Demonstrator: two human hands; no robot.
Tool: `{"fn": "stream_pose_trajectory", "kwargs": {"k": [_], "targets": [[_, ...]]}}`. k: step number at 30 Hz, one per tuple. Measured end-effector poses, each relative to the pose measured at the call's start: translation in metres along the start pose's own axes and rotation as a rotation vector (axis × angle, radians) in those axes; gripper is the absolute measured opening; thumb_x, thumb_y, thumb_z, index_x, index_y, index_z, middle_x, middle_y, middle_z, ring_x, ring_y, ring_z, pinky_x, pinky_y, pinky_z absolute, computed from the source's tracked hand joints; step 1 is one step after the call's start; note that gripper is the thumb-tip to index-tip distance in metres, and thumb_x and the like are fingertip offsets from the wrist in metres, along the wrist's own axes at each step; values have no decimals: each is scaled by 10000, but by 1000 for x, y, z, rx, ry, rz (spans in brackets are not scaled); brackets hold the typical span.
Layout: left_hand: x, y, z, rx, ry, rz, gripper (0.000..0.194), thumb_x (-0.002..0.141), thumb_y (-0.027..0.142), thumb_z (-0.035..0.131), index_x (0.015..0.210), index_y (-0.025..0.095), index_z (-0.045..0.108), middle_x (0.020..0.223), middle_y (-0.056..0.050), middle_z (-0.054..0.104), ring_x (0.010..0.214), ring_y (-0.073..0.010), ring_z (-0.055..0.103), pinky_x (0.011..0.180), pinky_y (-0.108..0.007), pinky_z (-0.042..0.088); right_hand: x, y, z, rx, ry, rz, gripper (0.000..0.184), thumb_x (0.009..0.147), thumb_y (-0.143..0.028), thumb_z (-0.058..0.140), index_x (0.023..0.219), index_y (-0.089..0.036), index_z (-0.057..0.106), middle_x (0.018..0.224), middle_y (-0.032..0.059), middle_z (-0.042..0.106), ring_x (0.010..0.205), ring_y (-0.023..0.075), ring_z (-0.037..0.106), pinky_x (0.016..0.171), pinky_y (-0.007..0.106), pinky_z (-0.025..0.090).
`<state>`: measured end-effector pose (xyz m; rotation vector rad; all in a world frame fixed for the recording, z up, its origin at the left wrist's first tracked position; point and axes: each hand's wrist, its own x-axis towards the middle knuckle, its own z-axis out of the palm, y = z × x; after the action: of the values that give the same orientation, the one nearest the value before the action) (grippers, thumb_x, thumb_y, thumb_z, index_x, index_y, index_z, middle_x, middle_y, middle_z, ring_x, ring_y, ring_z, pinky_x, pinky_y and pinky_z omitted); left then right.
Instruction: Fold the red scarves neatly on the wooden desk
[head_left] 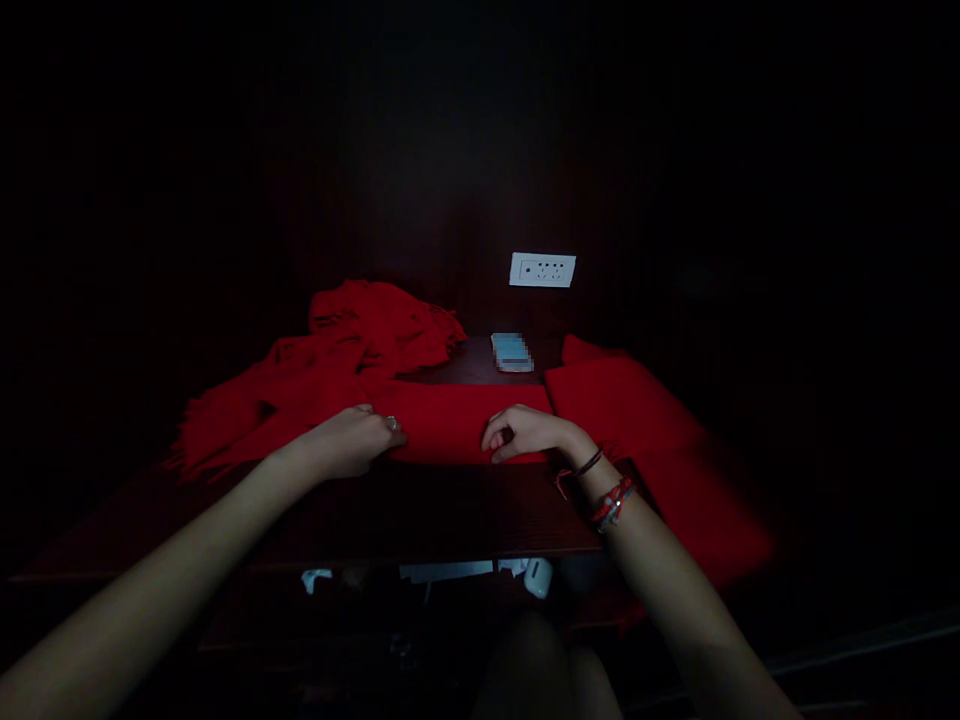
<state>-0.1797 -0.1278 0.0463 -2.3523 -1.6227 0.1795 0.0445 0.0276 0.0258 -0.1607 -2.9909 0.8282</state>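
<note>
A long red scarf (450, 420) lies across a dark wooden table (420, 515), folded flat in the middle. My left hand (356, 440) rests on its left part with fingers curled, a ring showing, gripping the near edge of the fold. My right hand (525, 432) sits on the scarf's near edge with fingers bent and pinching the cloth; red bracelets circle that wrist. The scarf's right end (660, 450) hangs over the table's right side. Its left end (330, 350) is bunched in a heap with fringe.
A small pale blue-and-white object (512, 352) lies at the back of the table. A white wall socket plate (542, 270) is on the dark wall behind. White items (450, 572) show under the table's front edge. The room is very dark.
</note>
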Motion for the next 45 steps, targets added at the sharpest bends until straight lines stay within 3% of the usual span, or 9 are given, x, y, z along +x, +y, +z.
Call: {"fn": "stream_pose_trajectory", "kwargs": {"k": [6,10,13,18,22,27,32,38,45], "targets": [[45,29,-10,-86,93,289,248,761,338,434,963,219,514,889,-22,557,794,-146,516,728,-256,357,-5,1,-4,2,19,74,198,652,-273,574,788,-141,630,663,-3,603,594,79,511,563,179,371],[60,37,7,-82,148,347,223,759,208,413,956,208,518,866,-26,545,791,-145,505,712,-239,367,-8,5,-8,-15,62,125,198,667,-269,557,789,-130,629,694,9,615,608,84,512,573,183,372],[55,31,15,-127,154,360,361,715,94,399,1039,233,477,920,-15,532,825,-137,497,711,-223,370,-10,8,-10,-17,67,175,212,667,-263,560,817,-126,621,701,10,608,621,87,517,583,186,380],[42,23,13,-186,135,338,551,684,46,384,1178,288,342,1072,-1,476,912,-132,475,690,-205,376,-24,-3,-9,-94,45,160,263,656,-251,582,895,-140,596,821,26,582,717,104,520,659,216,396],[45,27,17,-136,155,325,511,736,87,370,1204,285,309,1085,-14,481,935,-143,469,693,-216,376,-47,-18,-5,-136,85,112,313,672,-250,574,972,-165,557,987,50,538,886,133,494,792,268,372],[53,31,25,-87,220,266,335,816,224,342,1144,265,397,1007,-29,526,869,-136,502,663,-206,385,-69,-18,18,-178,317,136,283,730,-244,505,1002,-174,534,1051,68,516,983,146,462,863,295,341],[53,31,22,-72,216,285,469,766,98,366,1192,293,336,1055,-18,504,919,-140,479,700,-216,381,-73,-10,34,-237,523,170,286,780,-199,409,1049,-185,506,1013,64,543,957,145,483,843,306,365],[60,39,31,33,295,165,358,777,189,386,1131,234,416,1017,-53,531,878,-176,512,701,-265,397,-75,-14,36,-268,535,172,304,753,-276,476,1039,-180,511,980,64,548,930,152,489,823,292,376],[61,46,32,93,336,170,207,827,221,332,952,213,498,869,-27,563,735,-136,542,614,-230,400,-73,-17,39,-385,533,200,287,777,-282,443,1026,-156,514,937,72,552,903,156,478,804,285,373]]}}
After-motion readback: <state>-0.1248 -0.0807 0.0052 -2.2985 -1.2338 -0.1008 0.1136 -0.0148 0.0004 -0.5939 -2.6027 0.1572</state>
